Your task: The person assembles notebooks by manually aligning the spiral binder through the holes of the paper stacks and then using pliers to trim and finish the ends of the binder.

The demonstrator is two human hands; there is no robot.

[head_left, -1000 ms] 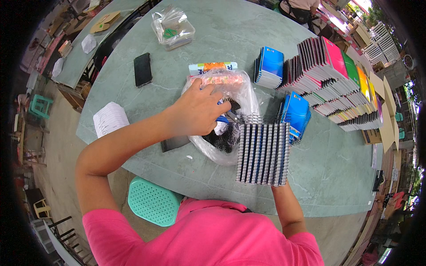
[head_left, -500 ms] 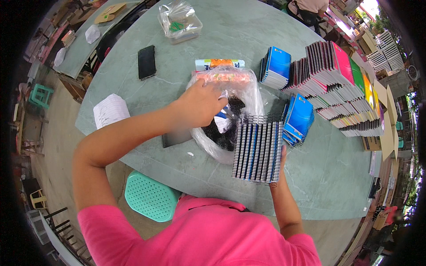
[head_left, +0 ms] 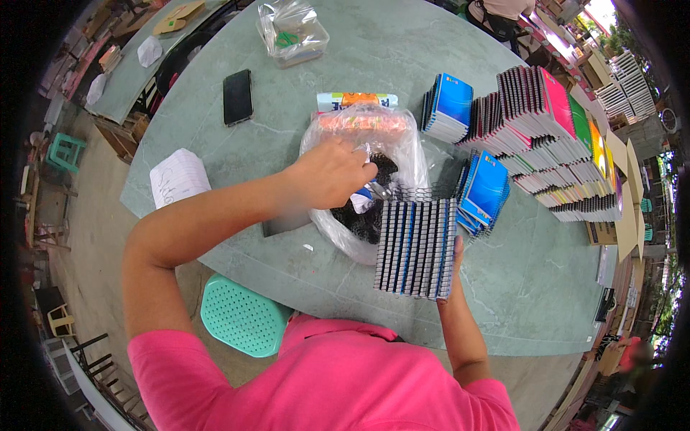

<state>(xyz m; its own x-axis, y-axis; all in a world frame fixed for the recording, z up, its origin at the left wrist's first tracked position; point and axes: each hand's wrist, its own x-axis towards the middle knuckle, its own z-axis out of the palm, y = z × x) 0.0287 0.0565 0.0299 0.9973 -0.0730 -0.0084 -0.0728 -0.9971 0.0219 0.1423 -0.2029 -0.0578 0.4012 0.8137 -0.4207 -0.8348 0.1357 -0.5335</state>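
Note:
My left hand (head_left: 330,174) reaches into an open clear plastic bag (head_left: 363,144) full of black spiral binding coils (head_left: 363,215) in the middle of the round green table (head_left: 345,57). Its fingers close around a small item at the bag's mouth; what it is cannot be made out. My right hand (head_left: 456,251) is mostly hidden behind a stack of spiral-bound notebooks (head_left: 417,246), which it holds upright on edge near the table's front, spines up, right beside the bag.
Blue-covered notebook stacks (head_left: 485,188) and long rows of colourful notebooks (head_left: 553,136) lie to the right. A black phone (head_left: 237,96), a white notepad (head_left: 177,177), a clear bag (head_left: 291,30) and a flat printed box (head_left: 356,99) sit on the table. A green stool (head_left: 241,316) stands below.
My left hand has shifted slightly right and deeper into the bag's mouth. The upright notebook stack in my right hand has stayed beside the bag.

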